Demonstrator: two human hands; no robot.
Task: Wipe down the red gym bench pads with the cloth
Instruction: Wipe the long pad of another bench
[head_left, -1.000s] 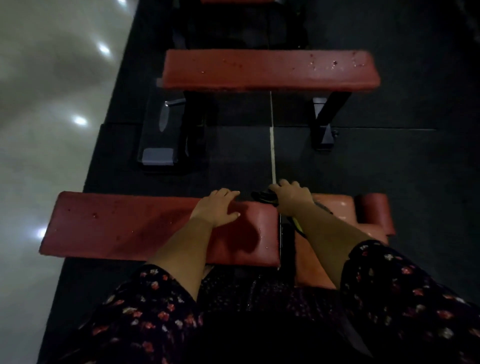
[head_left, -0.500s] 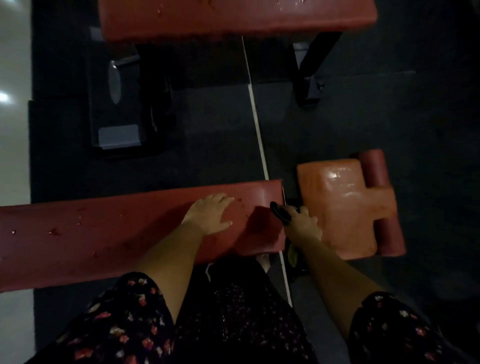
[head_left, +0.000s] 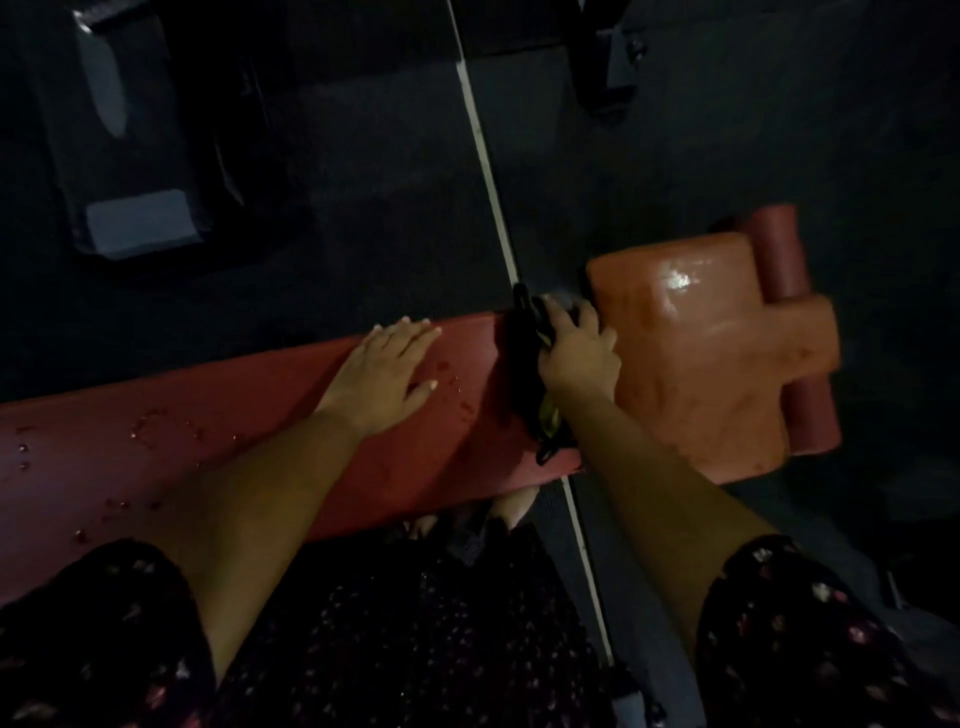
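Notes, head view, dim light.

Long red vinyl bench pad (head_left: 208, 447) ran across my picture and served as my reference. Water droplets (head_left: 161, 431) sat scattered over its left part.

Left hand (head_left: 384, 374) lay flat on the pad, right of its middle, fingers straight and close together, tips reaching the far edge.

Right hand (head_left: 576, 353) was at the pad's right end, fingers curled round the dark crumpled cloth (head_left: 522, 364). The cloth draped across that end from far edge to near edge. A small yellow-green bit (head_left: 549, 415) showed below the wrist; I could not tell what it was.

Just right of the pad, across a narrow gap, sat the glossy orange-red seat pad (head_left: 701, 353), with a dark red roller cushion (head_left: 784, 249) on its far right side. The right forearm crossed the gap and hid the seat pad's near left corner.

Beyond the pad: dark rubber floor, a thin white floor line (head_left: 488, 171) running away from the pad's right end, a black metal frame foot (head_left: 135, 218) far left, a second black frame leg (head_left: 602, 67) far right. A bare foot (head_left: 514, 506) showed under the pad's near edge.

Against half a second before: the view had tipped down, so the other bench's red top was gone from the upper edge. The right hand had moved toward the pad's far edge, and more cloth lay over the pad's end. The left hand had kept its place and stayed flat.
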